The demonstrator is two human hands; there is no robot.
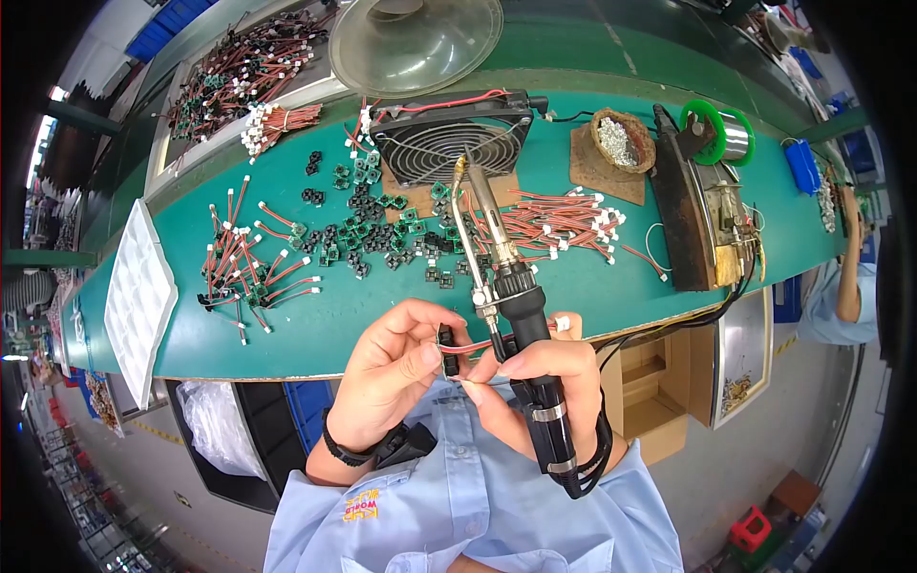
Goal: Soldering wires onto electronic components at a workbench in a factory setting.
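Observation:
Between the fingertips of my left hand (384, 368) is a small black component (447, 349), gripped by its edges. A red, white and dark wire lead (492, 344) runs from it toward my right hand (565, 377). That hand is closed around a black soldering iron (522, 298) with a metal solder-feed tube (465, 224) alongside; its tip points away from me, up in front of the fan. The lead's white connector (564, 324) shows by my right fingers. Whether the lead is joined to the component, I cannot tell.
Beyond my hands lie black-and-green components (368, 215), wire leads (554, 222) and wired parts (250, 272). A fan (449, 143) stands behind them. At right are a bowl (621, 141), solder spool (735, 137) and iron stand (712, 215); at left, a white tray (139, 296).

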